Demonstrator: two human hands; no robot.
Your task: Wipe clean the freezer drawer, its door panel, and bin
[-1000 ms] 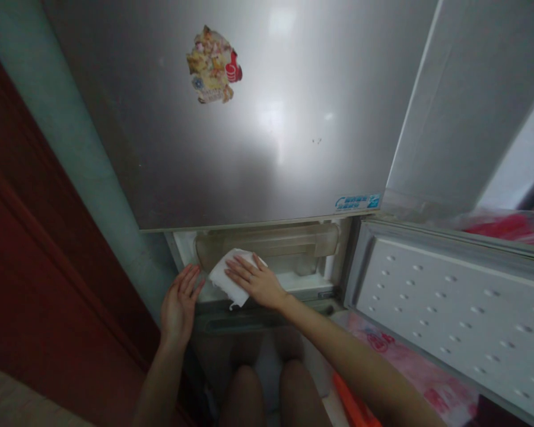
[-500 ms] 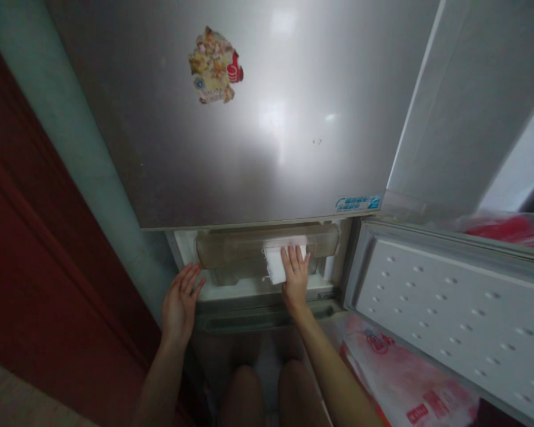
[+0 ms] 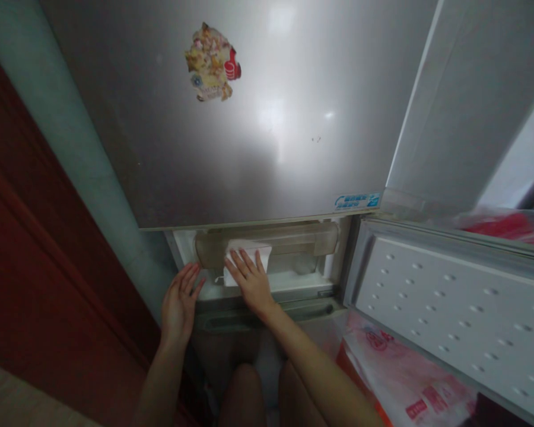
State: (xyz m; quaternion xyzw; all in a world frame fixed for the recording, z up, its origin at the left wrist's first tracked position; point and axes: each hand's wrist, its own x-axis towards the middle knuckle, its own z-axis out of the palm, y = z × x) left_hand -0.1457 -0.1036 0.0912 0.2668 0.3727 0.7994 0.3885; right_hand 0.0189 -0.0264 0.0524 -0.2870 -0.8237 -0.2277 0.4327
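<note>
A folded white cloth (image 3: pixel 249 245) lies against the clear plastic drawer front (image 3: pixel 289 242) in the open fridge compartment. My right hand (image 3: pixel 250 279) presses it there, the fingers spread over it and the palm turned to the drawer. A loose thread hangs at the cloth's lower left corner. At the left edge of the compartment is my left hand (image 3: pixel 181 299), its fingers a little bent and apart, holding nothing. Its fingertips are at the white inner frame (image 3: pixel 186 246); whether they touch it I cannot tell.
Above is a large silver fridge door (image 3: pixel 160 154) with a torn sticker (image 3: pixel 212 62). To the right, a compartment door (image 3: pixel 463 296) stands swung out, with a printed plastic bag (image 3: pixel 409 373) beneath it. A dark red wooden panel (image 3: pixel 48 255) borders the left side.
My right hand has slid the white cloth leftward along the drawer front, from right of the middle to its left part. My left hand has stayed almost where it was.
</note>
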